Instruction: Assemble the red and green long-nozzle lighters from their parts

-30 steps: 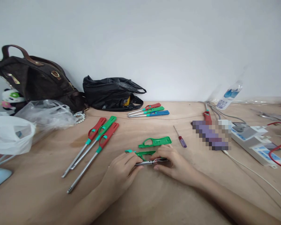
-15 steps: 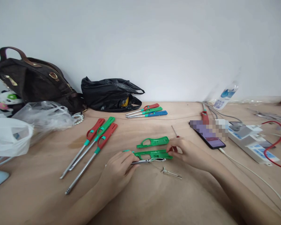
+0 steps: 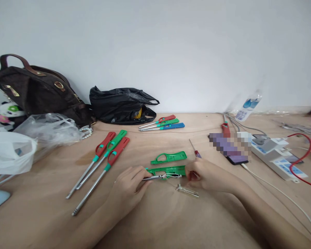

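My left hand (image 3: 132,180) is closed around the thin metal tube (image 3: 155,177) of an opened lighter, with a white wire (image 3: 175,175) looping at its right end. Just behind lies a green handle half (image 3: 175,170) with parts inside. My right hand (image 3: 204,174) has its fingers curled together at that half's right end; they cover the end and whatever they pinch. The other green handle half (image 3: 180,156) rests farther back. A small screwdriver (image 3: 197,154) lies behind my right hand. Nearer me is a small clear part with thin rods (image 3: 188,191).
Several long lighters (image 3: 111,147) lie to the left, others (image 3: 171,121) at the back. A black plastic bag (image 3: 119,103), a backpack (image 3: 46,90) and clear bags (image 3: 52,128) stand along the wall. Rightward are a phone (image 3: 230,150), power strip (image 3: 277,160), cables and a bottle (image 3: 248,105).
My right hand has shifted slightly down and now covers the green half's right end. More of the screwdriver's handle shows. My left hand keeps its grip on the tube.
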Action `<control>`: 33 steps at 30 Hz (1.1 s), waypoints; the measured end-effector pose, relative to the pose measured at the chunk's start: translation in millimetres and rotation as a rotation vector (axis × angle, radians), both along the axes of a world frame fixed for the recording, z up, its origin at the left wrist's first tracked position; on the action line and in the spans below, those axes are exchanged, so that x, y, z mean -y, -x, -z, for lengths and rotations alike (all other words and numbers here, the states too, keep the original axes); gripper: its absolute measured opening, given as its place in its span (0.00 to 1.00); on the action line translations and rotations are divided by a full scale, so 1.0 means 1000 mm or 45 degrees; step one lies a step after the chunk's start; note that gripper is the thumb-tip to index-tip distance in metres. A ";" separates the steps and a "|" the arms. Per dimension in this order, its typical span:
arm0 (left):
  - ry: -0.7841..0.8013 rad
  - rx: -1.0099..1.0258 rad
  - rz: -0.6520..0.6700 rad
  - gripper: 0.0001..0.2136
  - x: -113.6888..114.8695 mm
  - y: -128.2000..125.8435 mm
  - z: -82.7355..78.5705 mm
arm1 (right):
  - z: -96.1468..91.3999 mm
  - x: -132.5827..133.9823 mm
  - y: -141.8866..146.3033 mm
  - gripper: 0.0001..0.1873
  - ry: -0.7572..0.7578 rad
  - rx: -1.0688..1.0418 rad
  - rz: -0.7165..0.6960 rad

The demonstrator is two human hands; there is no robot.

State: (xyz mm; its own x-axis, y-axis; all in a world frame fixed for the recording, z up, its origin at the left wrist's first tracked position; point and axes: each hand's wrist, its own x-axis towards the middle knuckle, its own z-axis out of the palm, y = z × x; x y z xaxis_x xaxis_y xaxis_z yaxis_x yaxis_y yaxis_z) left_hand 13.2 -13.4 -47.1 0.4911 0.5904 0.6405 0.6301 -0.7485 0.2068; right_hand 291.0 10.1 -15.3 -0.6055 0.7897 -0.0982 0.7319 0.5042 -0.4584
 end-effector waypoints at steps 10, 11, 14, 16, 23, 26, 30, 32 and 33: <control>-0.058 0.061 0.028 0.02 -0.002 -0.002 -0.003 | 0.004 0.009 0.009 0.06 -0.063 0.123 -0.117; -0.069 0.077 0.028 0.02 -0.002 -0.002 -0.004 | 0.003 0.009 0.008 0.06 -0.085 0.103 -0.099; -0.083 0.112 0.014 0.02 -0.003 -0.001 -0.009 | 0.002 0.006 0.008 0.05 -0.161 0.031 -0.001; -0.086 0.126 -0.002 0.03 -0.004 -0.001 -0.013 | 0.001 0.004 0.009 0.03 -0.207 -0.001 0.064; -0.041 0.060 -0.061 0.05 -0.011 0.000 -0.014 | 0.012 -0.007 0.008 0.04 -0.319 -0.089 0.145; -0.005 0.033 -0.075 0.06 -0.014 0.002 -0.010 | 0.017 -0.010 0.007 0.04 -0.321 -0.103 0.173; 0.061 -0.010 -0.052 0.08 -0.016 0.006 -0.007 | 0.019 -0.013 0.007 0.04 -0.315 -0.111 0.148; 0.096 -0.034 -0.033 0.08 -0.016 0.008 -0.008 | 0.019 -0.014 0.007 0.04 -0.301 -0.124 0.119; 0.119 -0.052 -0.032 0.08 -0.017 0.009 -0.008 | 0.020 -0.014 0.006 0.04 -0.297 -0.131 0.106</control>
State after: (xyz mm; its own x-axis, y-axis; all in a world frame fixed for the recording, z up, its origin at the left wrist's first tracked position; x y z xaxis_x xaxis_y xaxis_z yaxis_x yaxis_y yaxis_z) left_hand 4.5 3.6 -39.1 0.5003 0.6588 0.5618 0.6576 -0.7112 0.2484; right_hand 284.7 24.4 -35.0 -0.5350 0.8313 0.1507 0.7309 0.5448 -0.4110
